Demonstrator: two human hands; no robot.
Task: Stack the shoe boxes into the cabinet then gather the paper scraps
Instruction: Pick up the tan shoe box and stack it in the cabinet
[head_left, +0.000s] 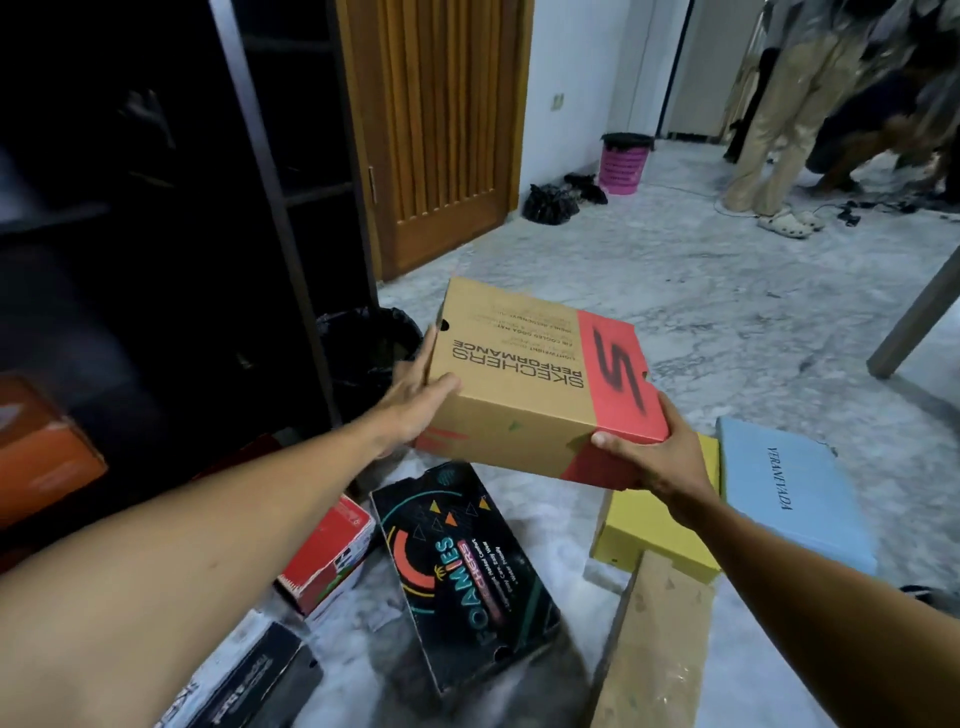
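Note:
A brown and red Skechers shoe box (524, 374) is held in the air above the floor, between both hands. My left hand (415, 405) presses on its left end. My right hand (654, 452) grips its near right corner, thumb on the lid. The dark cabinet (156, 234) stands open at the left, its shelves in shadow. On the floor below lie a black Foamies box (462, 577), a red box (327, 556), a yellow box (654, 530), a light blue box (795, 493) and a black box (249, 680). An orange box (41, 452) sits low in the cabinet.
A black bin with a liner (363, 348) stands by the cabinet's corner. A flat brown cardboard piece (654, 649) lies at the bottom right. A wooden door (436, 119), a pink basket (623, 161), black bags (550, 202) and a standing person (784, 130) are farther back. A table leg (914, 322) slants at the right.

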